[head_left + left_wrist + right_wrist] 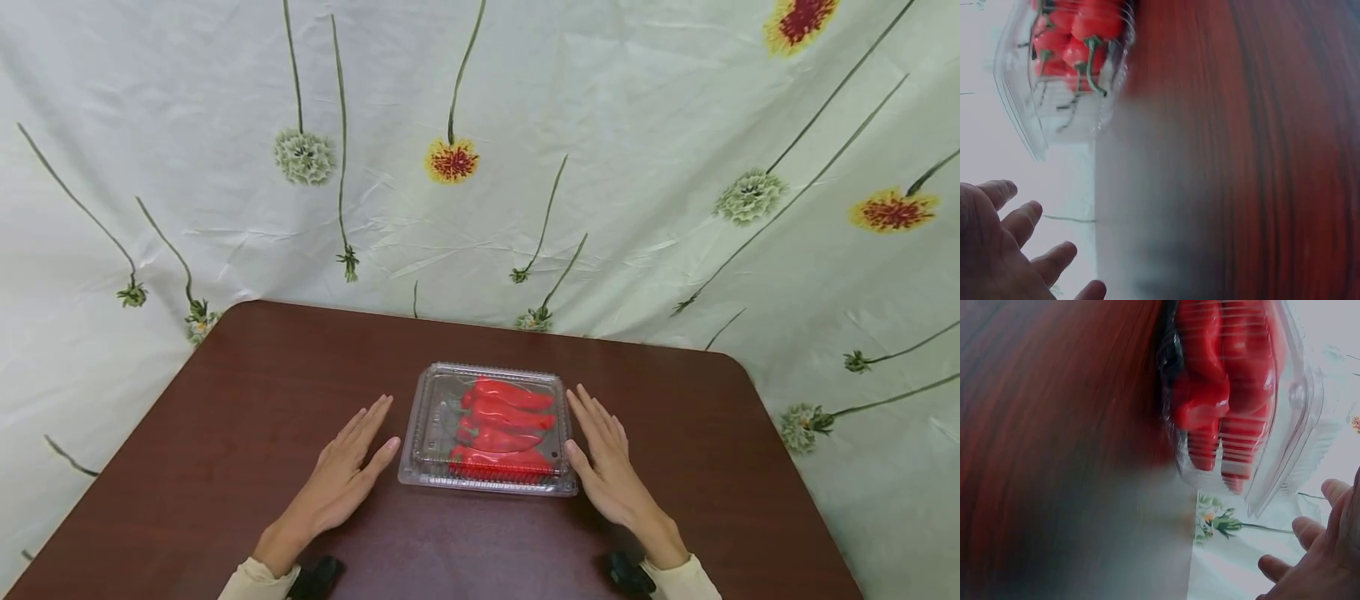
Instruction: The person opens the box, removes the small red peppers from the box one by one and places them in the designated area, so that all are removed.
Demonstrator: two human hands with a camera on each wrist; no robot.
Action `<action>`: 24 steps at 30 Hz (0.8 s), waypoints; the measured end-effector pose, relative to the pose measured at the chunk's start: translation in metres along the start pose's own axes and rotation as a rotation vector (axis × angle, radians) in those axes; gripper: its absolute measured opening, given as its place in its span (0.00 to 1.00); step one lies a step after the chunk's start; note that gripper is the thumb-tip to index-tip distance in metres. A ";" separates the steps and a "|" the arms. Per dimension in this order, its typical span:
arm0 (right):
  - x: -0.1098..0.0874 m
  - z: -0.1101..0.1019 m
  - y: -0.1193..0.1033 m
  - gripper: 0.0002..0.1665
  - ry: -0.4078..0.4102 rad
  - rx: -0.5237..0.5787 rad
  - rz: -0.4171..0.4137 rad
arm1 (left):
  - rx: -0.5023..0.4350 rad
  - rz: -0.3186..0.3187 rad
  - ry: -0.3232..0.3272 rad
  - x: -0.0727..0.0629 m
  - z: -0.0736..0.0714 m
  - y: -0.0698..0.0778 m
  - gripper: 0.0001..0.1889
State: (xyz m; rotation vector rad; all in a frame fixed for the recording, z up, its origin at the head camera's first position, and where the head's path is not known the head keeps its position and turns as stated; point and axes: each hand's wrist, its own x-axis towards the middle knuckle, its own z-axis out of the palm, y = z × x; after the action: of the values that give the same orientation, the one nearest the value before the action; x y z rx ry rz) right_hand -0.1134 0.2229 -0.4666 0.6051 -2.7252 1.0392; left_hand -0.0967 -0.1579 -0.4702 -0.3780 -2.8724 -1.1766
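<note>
A clear plastic clamshell box (pixel 435 433) with its lid down lies on the table, holding several red peppers (pixel 510 417). In the left wrist view, green stems show on the peppers (pixel 1088 31) through the box wall. My left hand (pixel 337 479) is to the left of the box with straight fingers and a gap between them. On the other side, my right hand (pixel 611 467) has its fingers extended, the fingertips right at the box's right edge. Neither hand grips anything. The right wrist view shows the pepper tips (pixel 1235 469) inside the box.
The dark brown wooden table (pixel 262 400) has rounded far corners. Behind it hangs a pale cloth (pixel 637 167) printed with flowers. A black band (pixel 318 577) is on the left wrist and another black band (pixel 630 573) on the right wrist.
</note>
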 end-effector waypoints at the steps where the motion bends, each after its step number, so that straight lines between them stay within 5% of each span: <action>1: 0.000 0.001 0.000 0.38 -0.005 0.019 -0.003 | -0.040 -0.002 -0.007 0.000 0.001 0.001 0.32; 14: 0.002 0.008 -0.004 0.39 -0.038 0.130 -0.028 | -0.582 -0.085 -0.055 0.010 0.006 0.008 0.32; 19: 0.002 0.011 -0.005 0.40 -0.064 0.147 -0.004 | -0.694 -0.095 -0.082 0.013 0.006 0.007 0.35; 24: 0.001 0.014 -0.005 0.42 -0.074 0.172 0.013 | -0.711 -0.076 -0.113 0.014 0.007 0.005 0.36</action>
State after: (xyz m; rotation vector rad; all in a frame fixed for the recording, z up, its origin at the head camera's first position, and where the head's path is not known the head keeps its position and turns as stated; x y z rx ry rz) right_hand -0.1121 0.2098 -0.4734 0.6648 -2.7238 1.2893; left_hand -0.1087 -0.1461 -0.4703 -0.3438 -2.4619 -2.2337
